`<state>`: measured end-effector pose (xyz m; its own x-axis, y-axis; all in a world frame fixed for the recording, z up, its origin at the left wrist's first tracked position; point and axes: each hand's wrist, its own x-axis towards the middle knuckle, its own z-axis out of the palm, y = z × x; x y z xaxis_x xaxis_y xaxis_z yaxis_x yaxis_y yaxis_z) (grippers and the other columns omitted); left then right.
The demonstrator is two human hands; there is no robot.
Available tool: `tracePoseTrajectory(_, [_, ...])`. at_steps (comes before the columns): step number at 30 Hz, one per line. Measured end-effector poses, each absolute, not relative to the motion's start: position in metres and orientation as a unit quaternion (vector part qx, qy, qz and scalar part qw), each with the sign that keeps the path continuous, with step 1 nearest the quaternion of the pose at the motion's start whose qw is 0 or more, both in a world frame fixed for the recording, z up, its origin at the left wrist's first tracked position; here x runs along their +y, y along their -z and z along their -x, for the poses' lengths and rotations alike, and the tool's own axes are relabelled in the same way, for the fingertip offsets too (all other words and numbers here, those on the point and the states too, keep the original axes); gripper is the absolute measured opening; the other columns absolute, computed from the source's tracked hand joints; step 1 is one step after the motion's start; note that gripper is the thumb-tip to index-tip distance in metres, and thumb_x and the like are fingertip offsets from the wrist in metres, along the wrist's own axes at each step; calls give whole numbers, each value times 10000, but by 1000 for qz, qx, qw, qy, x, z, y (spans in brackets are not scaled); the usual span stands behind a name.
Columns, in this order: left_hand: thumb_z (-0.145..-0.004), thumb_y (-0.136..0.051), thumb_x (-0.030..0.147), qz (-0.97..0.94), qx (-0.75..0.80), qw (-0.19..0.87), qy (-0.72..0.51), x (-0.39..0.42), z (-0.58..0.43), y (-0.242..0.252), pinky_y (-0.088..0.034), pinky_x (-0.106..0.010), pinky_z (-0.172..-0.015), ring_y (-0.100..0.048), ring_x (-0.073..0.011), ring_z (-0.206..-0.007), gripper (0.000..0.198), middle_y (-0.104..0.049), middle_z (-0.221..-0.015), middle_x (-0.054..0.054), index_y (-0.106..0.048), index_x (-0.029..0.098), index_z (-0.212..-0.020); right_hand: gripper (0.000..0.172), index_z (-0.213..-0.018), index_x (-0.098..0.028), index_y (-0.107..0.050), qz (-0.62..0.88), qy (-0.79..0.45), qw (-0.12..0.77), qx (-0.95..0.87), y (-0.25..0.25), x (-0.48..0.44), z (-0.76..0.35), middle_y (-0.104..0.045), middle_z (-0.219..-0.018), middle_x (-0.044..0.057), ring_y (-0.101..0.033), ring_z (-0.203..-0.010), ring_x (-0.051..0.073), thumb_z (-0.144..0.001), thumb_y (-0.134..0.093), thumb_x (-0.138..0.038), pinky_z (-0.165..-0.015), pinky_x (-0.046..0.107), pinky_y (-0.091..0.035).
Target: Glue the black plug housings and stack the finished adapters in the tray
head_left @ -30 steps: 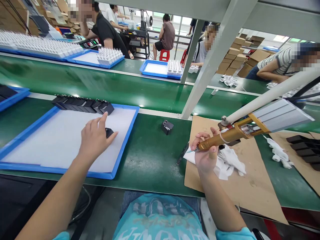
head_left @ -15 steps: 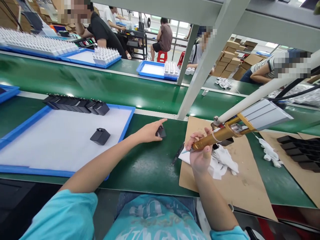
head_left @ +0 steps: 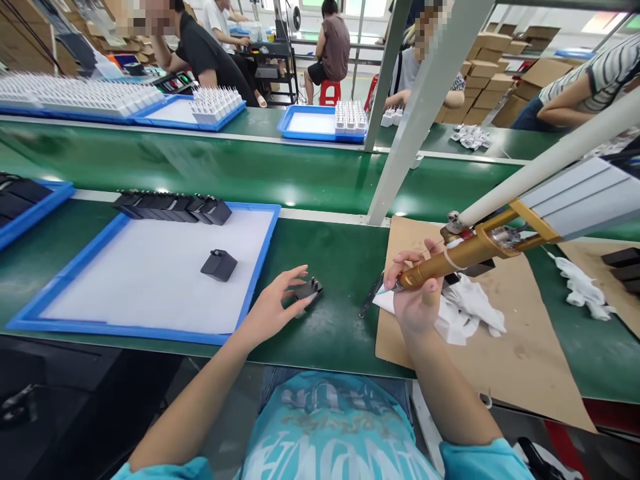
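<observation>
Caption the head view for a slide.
Left hand grasps a small black part on the green bench; right hand holds a gold tool over cardboard.

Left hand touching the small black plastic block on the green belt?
Touching. Head view: thumb and fingertips of the left hand pinch the small black plastic block on the green belt; no gap shows.

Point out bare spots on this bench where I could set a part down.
The blue tray's white sheet is bare around its lone part, below the black row. Green mat beyond the left hand and its held part is open. Crowded: right hand, gold tool, rag.
</observation>
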<state>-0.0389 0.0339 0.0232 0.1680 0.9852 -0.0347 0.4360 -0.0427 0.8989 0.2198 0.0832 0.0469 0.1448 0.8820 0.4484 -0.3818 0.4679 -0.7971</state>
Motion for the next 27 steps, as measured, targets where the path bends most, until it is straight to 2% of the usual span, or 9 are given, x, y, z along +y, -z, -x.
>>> tracePoseTrajectory(3, [-883, -608, 420, -572, 563, 439, -404, 34, 39, -11, -524, -405, -1004, -599, -244, -1208, 481, -622, -1292, -103, -533, 230, -1319, 447, -1228, -342, -495, 254, -453, 712, -473, -47, 84, -218, -608, -922, -12, -537, -501, 98, -835, -568, -541, -472, 274, -416])
tracePoseTrajectory(7, [-943, -499, 420, -582, 590, 365, -424, 27, 32, 0, -462, -445, -1072, -597, -249, -1219, 344, -653, -1283, -108, -672, 195, -1137, 449, -1226, -348, -486, 255, -469, 706, -465, -51, 81, -212, -602, -929, -14, -518, -497, 91, -833, -564, -550, -468, 268, -414])
tracePoseTrajectory(9, [-947, -492, 427, -615, 601, 314, -402, 22, 26, 5, -451, -448, -1079, -578, -250, -1247, 368, -628, -1334, -94, -644, 216, -1207, 469, -1235, -349, -475, 257, -483, 699, -460, -55, 78, -206, -601, -921, -15, -511, -492, 90, -830, -557, -571, -464, 268, -407])
tracePoseTrajectory(11, [-891, -590, 454, -644, 616, 264, -371, 18, 19, 10, -462, -451, -1057, -574, -272, -1251, 473, -607, -1364, -94, -568, 234, -1309, 492, -1234, -345, -464, 253, -498, 695, -452, -59, 75, -198, -599, -900, -20, -500, -475, 88, -823, -548, -601, -451, 266, -399])
tracePoseTrajectory(13, [-839, -659, 459, -653, 642, 213, -340, 17, 14, 14, -493, -458, -992, -615, -304, -1182, 536, -644, -1301, -114, -549, 227, -1310, 507, -1223, -339, -457, 242, -513, 694, -443, -64, 72, -186, -597, -887, -25, -489, -460, 85, -814, -543, -626, -437, 263, -394])
tracePoseTrajectory(15, [-849, -641, 447, -650, 668, 179, -315, 17, 10, 14, -522, -449, -900, -668, -316, -1058, 461, -701, -1166, -126, -577, 205, -1236, 503, -1206, -331, -455, 224, -528, 696, -433, -68, 70, -172, -597, -883, -26, -484, -451, 80, -812, -547, -630, -426, 259, -390])
tracePoseTrajectory(18, [-869, -608, 431, -647, 674, 190, -302, 14, 6, 9, -541, -388, -771, -709, -283, -886, 393, -737, -1017, -95, -568, 205, -1188, 504, -1187, -316, -454, 197, -545, 698, -420, -73, 68, -153, -597, -870, -28, -468, -431, 72, -808, -555, -633, -412, 255, -376])
tracePoseTrajectory(22, [-839, -641, 412, -645, 647, 230, -336, 4, 2, -4, -532, -297, -643, -690, -194, -679, 396, -743, -928, -23, -541, 238, -1181, 524, -1166, -308, -430, 187, -553, 694, -421, -78, 65, -136, -602, -858, -29, -442, -409, 66, -801, -533, -670, -397, 252, -351])
tracePoseTrajectory(27, [-798, -676, 347, -656, 608, 219, -390, -2, -2, -16, -525, -265, -604, -665, -164, -678, 363, -737, -960, -26, -575, 238, -1129, 502, -1146, -302, -421, 183, -549, 696, -425, -80, 62, -134, -611, -844, -32, -417, -384, 59, -816, -511, -670, -378, 245, -324])
